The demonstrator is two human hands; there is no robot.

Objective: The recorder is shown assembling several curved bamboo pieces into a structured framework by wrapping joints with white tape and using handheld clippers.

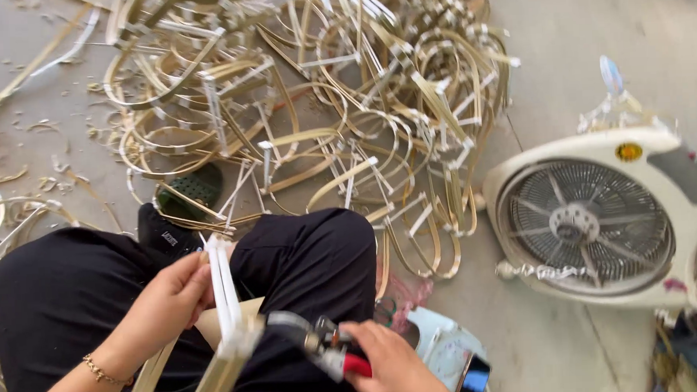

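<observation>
A heap of bent bamboo hoops (313, 103) covers the floor (576, 29) beside a box fan (600, 216). The left hand (173, 302) pinches taped bamboo strips (226, 295) over the lap; the right hand (391, 366) grips red-handled pliers (324, 347) at the joint, apparently mid-fastening.

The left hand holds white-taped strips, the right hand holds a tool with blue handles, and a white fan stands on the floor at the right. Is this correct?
Not quite. In the head view the tool in the right hand has red handles, not blue. The rest holds: the left hand holds the white-taped strips, and the white fan stands on the floor at the right.
</observation>
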